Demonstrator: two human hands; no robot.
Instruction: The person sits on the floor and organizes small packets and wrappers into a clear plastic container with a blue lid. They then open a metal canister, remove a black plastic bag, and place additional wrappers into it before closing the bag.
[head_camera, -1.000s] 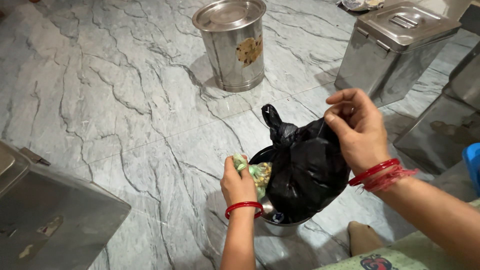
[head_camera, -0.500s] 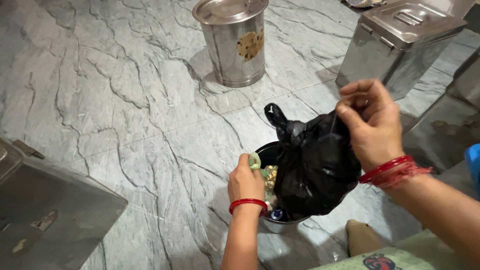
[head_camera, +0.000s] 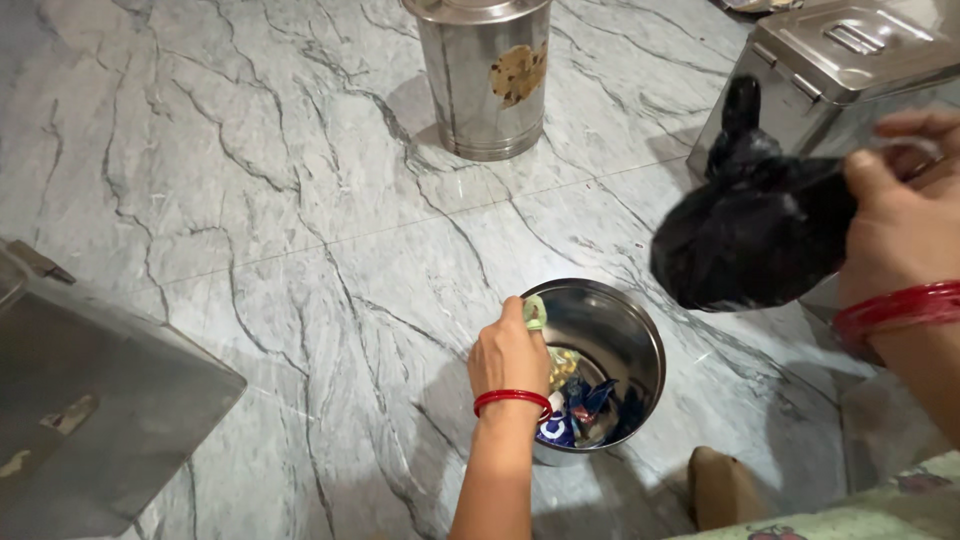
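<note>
My right hand (head_camera: 905, 220) grips a knotted black plastic bag (head_camera: 755, 225), held in the air to the right of a round steel pot (head_camera: 625, 335) on the marble floor. My left hand (head_camera: 512, 355) rests at the pot's left rim, pinching a small green plastic packet (head_camera: 535, 312). Inside the pot lie several small packets (head_camera: 580, 400), some blue and some yellowish. Red bangles sit on both wrists.
A tall lidded steel canister (head_camera: 487, 75) stands on the floor at the back. A lidded steel box (head_camera: 850, 60) is at the back right, partly behind the bag. Another steel container (head_camera: 90, 400) lies at the left. My foot (head_camera: 722, 487) shows at the bottom right.
My right hand has lifted the black bag out of the pot and up to the right, uncovering the pot's inside. My left hand stays at the rim with the green packet.
</note>
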